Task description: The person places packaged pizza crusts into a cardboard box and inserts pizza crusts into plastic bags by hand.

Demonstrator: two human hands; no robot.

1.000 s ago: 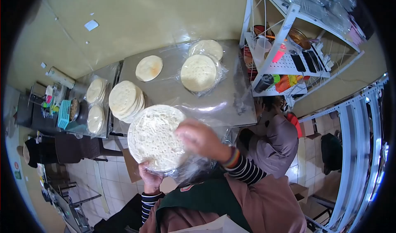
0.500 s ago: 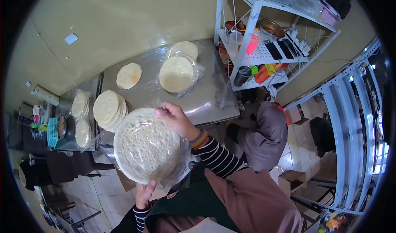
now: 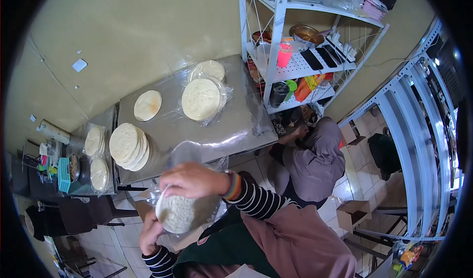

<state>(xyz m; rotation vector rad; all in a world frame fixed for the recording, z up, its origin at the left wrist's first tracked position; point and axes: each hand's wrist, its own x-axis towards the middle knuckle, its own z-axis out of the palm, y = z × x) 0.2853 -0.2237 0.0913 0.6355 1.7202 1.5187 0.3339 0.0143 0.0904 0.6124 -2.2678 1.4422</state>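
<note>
In front of my body is a stack of round, dimpled pizza bases (image 3: 181,215) in a clear plastic bag, tilted on its side above the floor. My right hand (image 3: 192,180), with a striped wristband, is closed over its upper edge and hides part of it. From the lower left, my left hand (image 3: 152,232) grips the left edge, thumb against the side. On the metal table beyond, a bare stack of pizza bases (image 3: 127,145) leans over to the right. A single browned base (image 3: 148,105) lies behind it, and a bagged stack (image 3: 201,99) sits to the right.
More bagged bases (image 3: 99,172) lie on the left side table near a teal basket (image 3: 64,175). A white shelf rack (image 3: 277,41) stands at the table's right end. Another person (image 3: 315,160) crouches on the right. A dark chair (image 3: 93,206) is at left.
The bagged pizza bases have come down toward my body and turned from facing me to a steep tilt. My right hand has moved down and left over the edge; my left hand shifted left.
</note>
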